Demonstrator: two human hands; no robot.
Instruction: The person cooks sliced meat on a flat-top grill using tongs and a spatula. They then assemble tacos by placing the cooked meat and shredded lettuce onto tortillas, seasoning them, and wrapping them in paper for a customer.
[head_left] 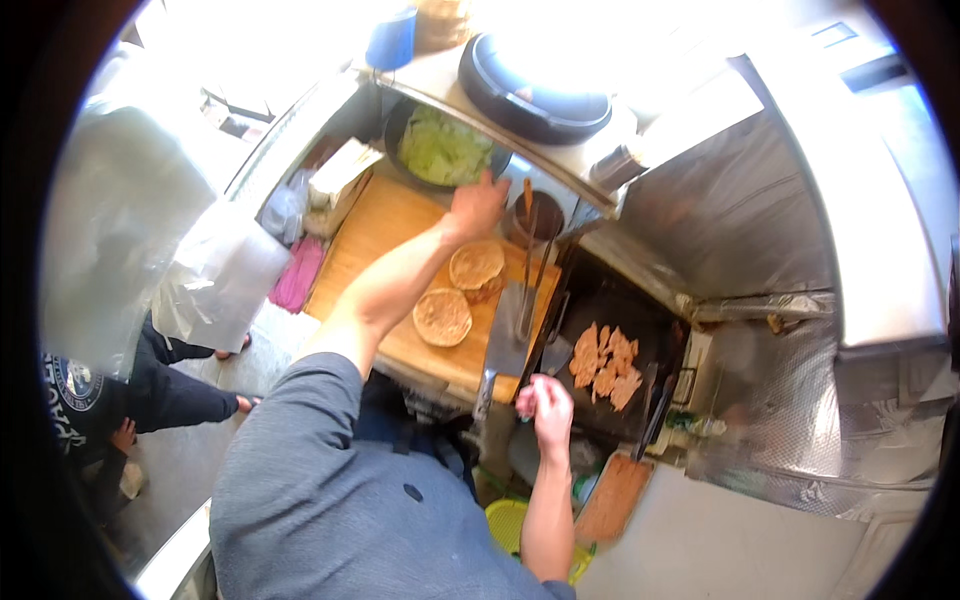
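My left hand [477, 207] is at the near rim of a dark bowl [393, 130] of shredded lettuce [440, 145], its fingers apart. Below that arm, two round browned flatbreads [442, 317] lie on a wooden cutting board [350, 240]; some brown filling shows by the farther one. A broad-bladed cleaver [506, 340] rests across the board's right side, its handle pointing toward me. Just right of that handle, my right hand [550, 410] is held with curled fingers, and whatever they may hold is hidden. Pieces of meat [605, 368] lie on the black griddle [600, 300] beyond it.
A dark pot [545, 215] with long-handled tools stands behind the board. On the shelf above sits a round black appliance [490, 85]. Plastic bags [215, 270] hang at the left, near another person in dark clothes [180, 390]. A wooden block [612, 500] lies right of my forearm.
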